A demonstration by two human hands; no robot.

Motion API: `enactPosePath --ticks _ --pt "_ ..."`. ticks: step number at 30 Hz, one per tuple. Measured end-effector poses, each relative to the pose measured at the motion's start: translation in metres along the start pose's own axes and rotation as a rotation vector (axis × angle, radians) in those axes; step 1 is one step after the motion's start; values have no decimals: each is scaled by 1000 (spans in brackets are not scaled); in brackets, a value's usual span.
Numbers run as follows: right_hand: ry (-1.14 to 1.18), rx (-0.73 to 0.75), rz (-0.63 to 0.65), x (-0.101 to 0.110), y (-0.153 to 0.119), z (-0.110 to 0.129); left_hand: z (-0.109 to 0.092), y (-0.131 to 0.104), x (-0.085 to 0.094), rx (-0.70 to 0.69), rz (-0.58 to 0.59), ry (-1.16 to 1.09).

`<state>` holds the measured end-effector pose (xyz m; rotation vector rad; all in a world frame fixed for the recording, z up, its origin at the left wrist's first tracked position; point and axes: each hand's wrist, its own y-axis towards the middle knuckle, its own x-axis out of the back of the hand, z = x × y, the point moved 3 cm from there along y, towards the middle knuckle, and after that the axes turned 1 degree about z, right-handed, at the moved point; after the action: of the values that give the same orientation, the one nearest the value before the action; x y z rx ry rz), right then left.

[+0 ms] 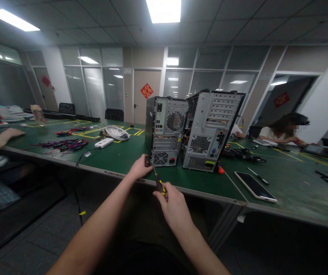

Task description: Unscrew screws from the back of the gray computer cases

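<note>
Black-and-silver metal computer tower (166, 147) upright near front edge of green worktop (128, 154) | likely heavy, rigid; best held by lower case corners | person's left grip (141, 167) touches lower left corner, closure unclear; right grip (174, 202) grasps black-and-yellow screwdriver (158, 182) | taller grey metal tower (204, 128) close right, more room left

We see the smaller black-and-silver computer case (165, 144) upright near the edge of the green tabletop (124, 162), its vented rear panel facing us; we see the black-and-yellow screwdriver (159, 184) tilted, shaft toward the panel's lower left corner.
</note>
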<state>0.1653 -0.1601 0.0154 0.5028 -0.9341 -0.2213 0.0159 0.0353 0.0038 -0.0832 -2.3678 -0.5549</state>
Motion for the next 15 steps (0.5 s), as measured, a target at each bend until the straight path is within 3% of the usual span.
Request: enactPosePath --ticks 15 --pt "44 55 50 2 -5 3 1 1 -1 -11 0 6"
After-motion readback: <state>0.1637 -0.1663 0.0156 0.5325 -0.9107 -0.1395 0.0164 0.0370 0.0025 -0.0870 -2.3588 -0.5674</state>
